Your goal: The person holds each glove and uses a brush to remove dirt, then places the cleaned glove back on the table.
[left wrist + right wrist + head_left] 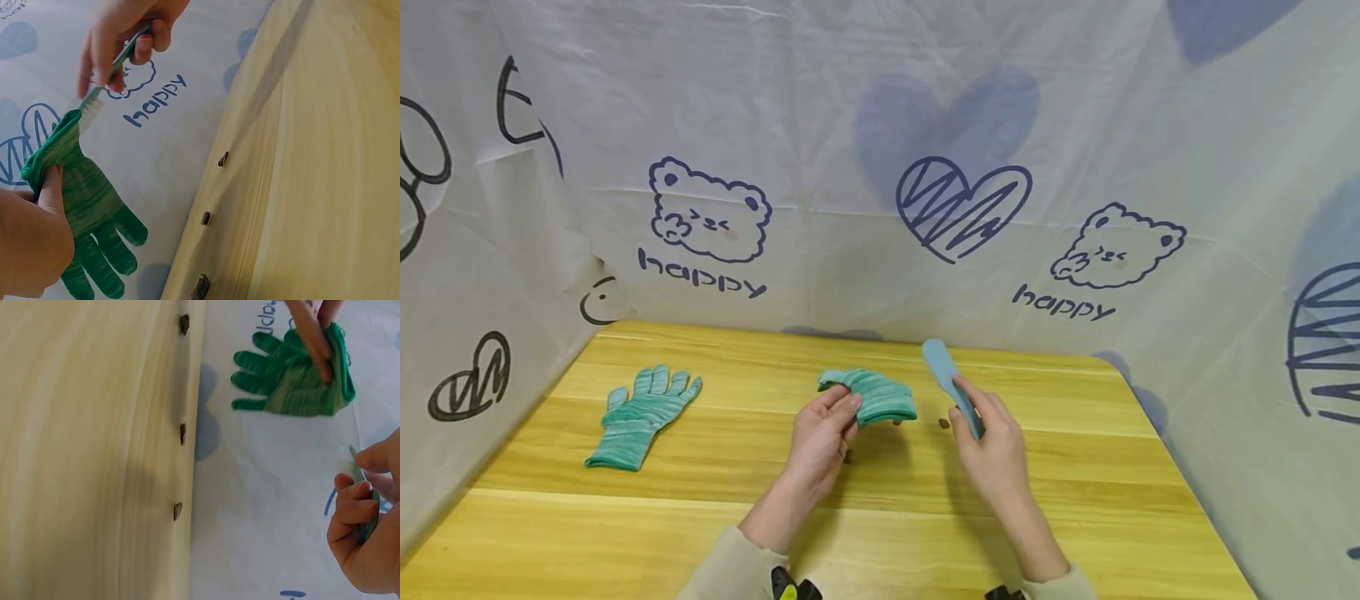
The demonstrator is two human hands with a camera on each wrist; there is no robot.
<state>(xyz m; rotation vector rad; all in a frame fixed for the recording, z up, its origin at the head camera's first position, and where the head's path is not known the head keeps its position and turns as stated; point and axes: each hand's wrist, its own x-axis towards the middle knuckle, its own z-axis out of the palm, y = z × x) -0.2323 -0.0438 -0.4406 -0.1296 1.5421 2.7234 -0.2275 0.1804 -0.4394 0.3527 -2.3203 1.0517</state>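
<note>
Above the middle of the table, my left hand (pixel 822 429) pinches a green and white striped knit glove (pixel 883 398) between thumb and fingers near its cuff. In the left wrist view the glove's fingers hang down and its cuff is uppermost. My right hand (pixel 996 450) grips a blue-grey brush (pixel 940 360) by its handle, to the right of the glove. White bristles (pixel 92 112) show on the brush head, close by the cuff in the left wrist view; the right wrist view shows a gap between them.
A matching glove (pixel 634 423) lies flat at the left of the wooden table (pixel 715 533). Small dark brown bits, among them one piece (pixel 944 423) near the brush, lie under and between the hands. A printed white cloth (pixel 820 267) hangs behind the table and at both sides.
</note>
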